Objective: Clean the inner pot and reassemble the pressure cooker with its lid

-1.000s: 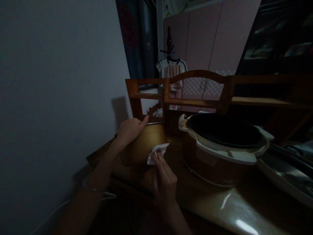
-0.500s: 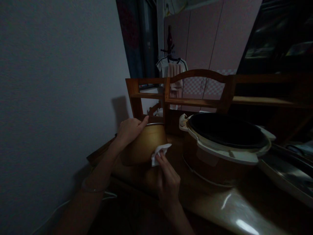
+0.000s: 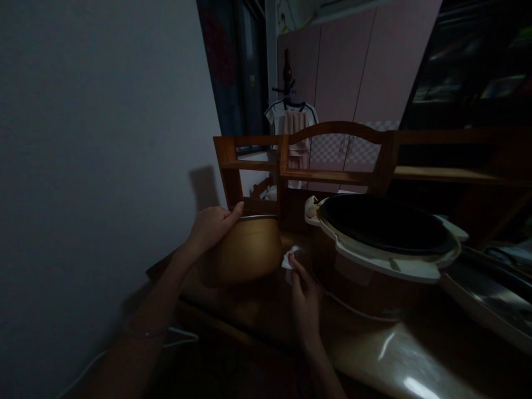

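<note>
My left hand [image 3: 211, 226] grips the rim of a gold-coloured inner pot [image 3: 249, 249] that stands on a wooden counter [image 3: 249, 305], thumb over the edge. My right hand [image 3: 304, 299] pinches a small crumpled white tissue [image 3: 289, 258] in the gap between the pot's right side and the rice cooker [image 3: 382, 255]. The cooker body is brown with a white rim and a dark empty cavity. Its open lid [image 3: 490, 293] lies back to the right.
A wooden shelf rack [image 3: 332, 166] stands behind the pot and cooker. A grey wall [image 3: 95, 166] runs close on the left. Clothes [image 3: 293, 124] hang by pink cabinets at the back. A white cable [image 3: 178, 332] trails below the counter's edge. The room is dim.
My right hand has slid the tissue rightwards off the pot's front, into the gap beside the cooker. My left hand has shifted slightly left on the rim.
</note>
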`<state>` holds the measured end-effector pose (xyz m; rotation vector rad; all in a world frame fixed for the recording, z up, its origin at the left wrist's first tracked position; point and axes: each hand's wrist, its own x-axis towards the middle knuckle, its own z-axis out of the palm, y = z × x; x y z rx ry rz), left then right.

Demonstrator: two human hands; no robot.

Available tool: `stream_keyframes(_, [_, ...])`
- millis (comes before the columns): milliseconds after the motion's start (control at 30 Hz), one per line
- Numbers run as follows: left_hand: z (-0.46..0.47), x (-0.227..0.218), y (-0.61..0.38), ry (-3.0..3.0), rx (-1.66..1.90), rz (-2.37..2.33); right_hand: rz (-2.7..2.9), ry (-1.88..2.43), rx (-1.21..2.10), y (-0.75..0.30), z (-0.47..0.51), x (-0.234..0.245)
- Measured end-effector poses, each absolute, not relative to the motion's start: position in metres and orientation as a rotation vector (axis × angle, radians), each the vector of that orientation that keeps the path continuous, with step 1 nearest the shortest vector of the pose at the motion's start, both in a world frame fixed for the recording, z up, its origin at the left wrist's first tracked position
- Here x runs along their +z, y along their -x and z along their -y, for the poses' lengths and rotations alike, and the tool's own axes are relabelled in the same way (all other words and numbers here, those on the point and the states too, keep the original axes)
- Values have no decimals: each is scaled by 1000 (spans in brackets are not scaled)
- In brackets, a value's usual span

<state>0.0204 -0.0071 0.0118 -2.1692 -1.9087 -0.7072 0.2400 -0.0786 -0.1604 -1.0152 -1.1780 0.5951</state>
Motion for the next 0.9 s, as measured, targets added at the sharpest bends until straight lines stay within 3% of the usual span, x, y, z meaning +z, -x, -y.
stream_keyframes(900, [8, 13, -16, 2336, -866, 1846, 1072, 1035, 786, -233, 75, -157])
